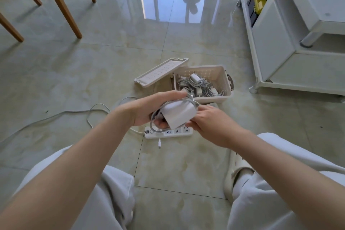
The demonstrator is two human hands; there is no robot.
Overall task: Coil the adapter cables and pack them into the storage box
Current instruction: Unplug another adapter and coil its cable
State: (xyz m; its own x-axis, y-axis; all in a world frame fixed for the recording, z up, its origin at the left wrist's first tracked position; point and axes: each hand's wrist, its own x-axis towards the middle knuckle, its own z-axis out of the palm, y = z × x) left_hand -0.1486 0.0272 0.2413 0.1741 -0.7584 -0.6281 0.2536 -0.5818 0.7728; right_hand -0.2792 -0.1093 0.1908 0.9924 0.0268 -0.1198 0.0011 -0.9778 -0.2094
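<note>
Gripping white adapter (179, 115): left hand (147, 110), right hand (211, 123)

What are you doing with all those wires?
A seated person holds a white adapter in both hands. The left hand grips it with its cable looped around it, and the right hand pinches its edge. The box stands open ahead, with other coiled adapters already inside and its lid beside it. A power strip lies on the floor below the hands.
</note>
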